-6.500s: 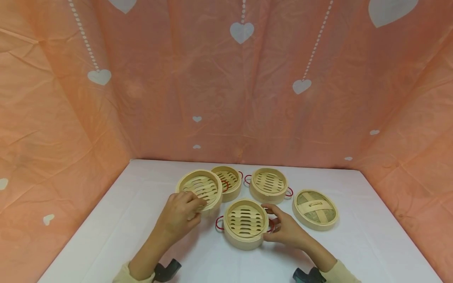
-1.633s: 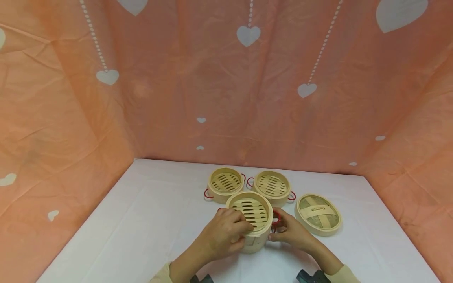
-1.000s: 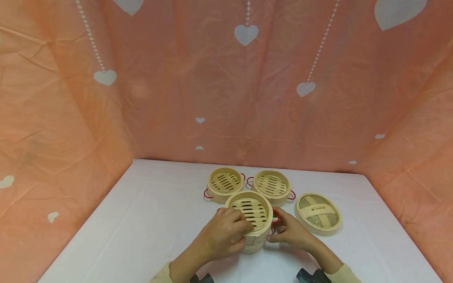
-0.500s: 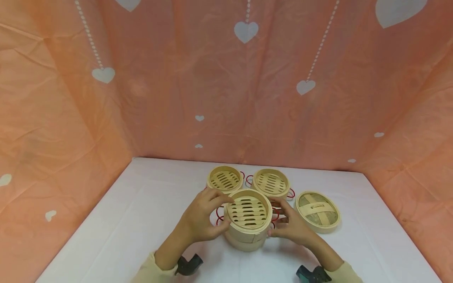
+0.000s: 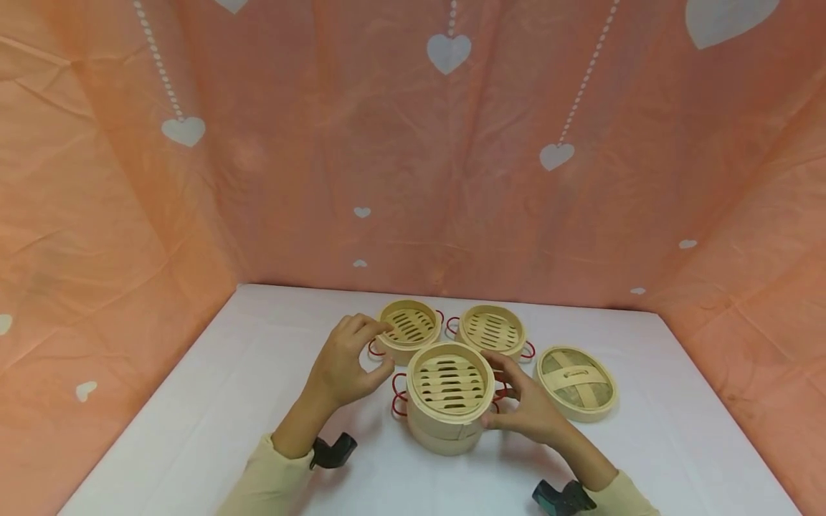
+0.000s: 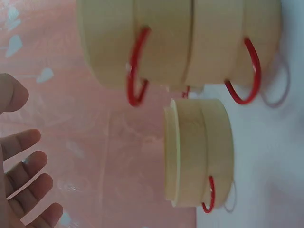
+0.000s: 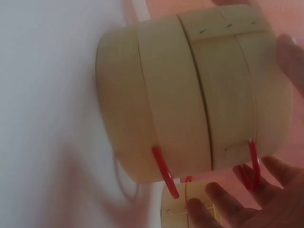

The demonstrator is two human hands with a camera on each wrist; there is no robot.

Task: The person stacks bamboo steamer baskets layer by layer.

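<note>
Two round bamboo steamer baskets stand stacked at the table's middle, the upper steamer basket (image 5: pixel 439 424) sitting on the lower steamer basket (image 5: pixel 442 444). Red loop handles stick out on both sides. My right hand (image 5: pixel 532 408) holds the stack's right side, thumb at the front and fingers by the red handles. Left of the stack, my left hand (image 5: pixel 342 365) hovers with nothing in it, fingers spread apart from the thumb. Its fingertips overlap the back-left steamer basket (image 5: pixel 403 351) in the head view. In the left wrist view, that steamer basket (image 6: pixel 218 152) stands beyond the stack.
Another steamer basket (image 5: pixel 493 351) with red handles stands behind the stack to the right. A woven bamboo lid (image 5: pixel 581 394) with a small top handle lies at the right. The white table (image 5: pixel 219 401) meets an orange cloth backdrop (image 5: pixel 413 179) with white hearts.
The left hand has brought a steamer basket from the left onto the front one, let go, and drawn back up and left. The right hand stays at the stack's right side.
</note>
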